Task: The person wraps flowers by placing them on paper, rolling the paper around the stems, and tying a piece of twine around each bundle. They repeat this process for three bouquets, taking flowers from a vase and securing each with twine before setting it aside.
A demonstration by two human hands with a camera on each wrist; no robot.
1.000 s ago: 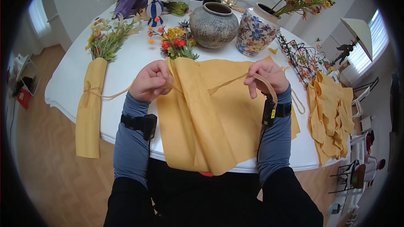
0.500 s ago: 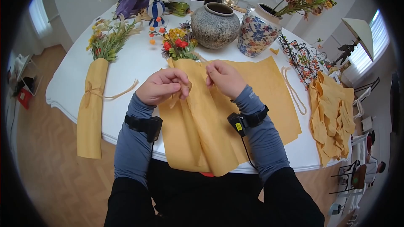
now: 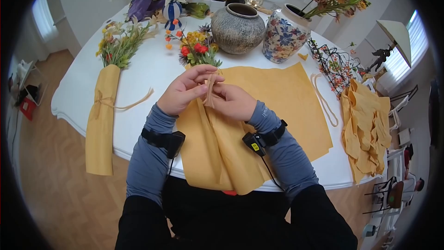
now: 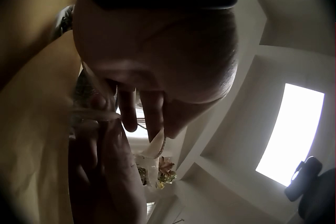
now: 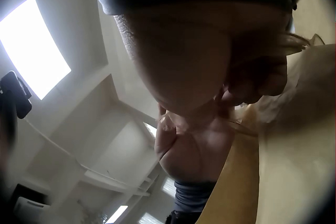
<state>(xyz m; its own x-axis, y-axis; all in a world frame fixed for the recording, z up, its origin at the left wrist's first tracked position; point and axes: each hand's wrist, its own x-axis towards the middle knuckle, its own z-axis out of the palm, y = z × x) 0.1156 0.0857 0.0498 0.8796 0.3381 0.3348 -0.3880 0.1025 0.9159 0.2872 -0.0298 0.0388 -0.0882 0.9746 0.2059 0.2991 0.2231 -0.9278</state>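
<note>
In the head view my left hand [image 3: 181, 93] and right hand [image 3: 235, 103] come together over a paper-wrapped bouquet. Between them a thin tan ribbon [image 3: 210, 88] stands up in a loop, pinched by the left thumb and fingers. The right hand's fingers curl round the ribbon lower down, close over the paper. Yellow-brown wrapping paper [image 3: 231, 162] is rolled about the stems, and red and yellow flowers [image 3: 198, 48] stick out at its far end. Both wrist views show the hands dark and overlapping, beside the wrapping paper [image 4: 37, 145].
Left lies another wrapped bouquet [image 3: 101, 127] tied with a bow. Flat paper [image 3: 291, 106] spreads to the right, then a loose ribbon [image 3: 326, 104], berry twigs [image 3: 335, 67] and crumpled paper [image 3: 365, 132]. A grey pot [image 3: 238, 30] and a floral vase [image 3: 284, 37] stand behind.
The right hand has come in leftward from the far side of the paper to meet the left hand. The ribbon, earlier stretched out between the hands, is now looped between their fingers.
</note>
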